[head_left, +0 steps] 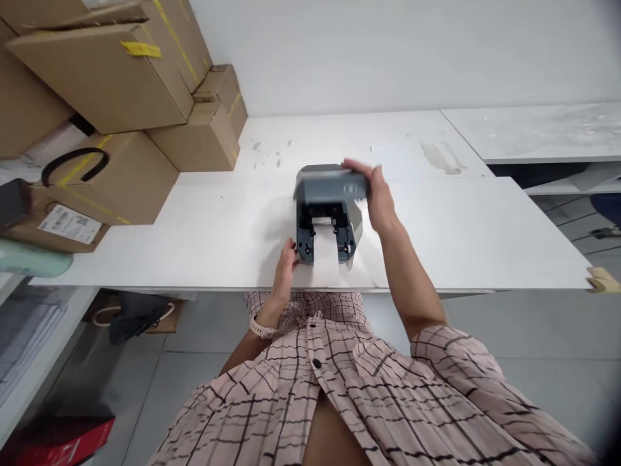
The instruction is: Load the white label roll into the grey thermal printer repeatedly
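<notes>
A dark grey label printer (304,244) sits near the front edge of the white table with its lid raised. My right hand (381,197) grips the right side of the printer lid (330,186), which is blurred by motion. From the black inside, a white strip of label paper (326,255) runs out over the front and down toward the table edge. My left hand (285,268) rests against the printer's lower left side, fingers stretched out along it. Its fingertips are partly hidden by the angle.
Cardboard boxes (114,77) with yellow tape are stacked at the left. A black curved band (72,155) lies on one box. The wall (369,52) stands behind the table (460,239). A shelf (543,133) adjoins at the right. A mint-green roll (33,257) lies at the left edge.
</notes>
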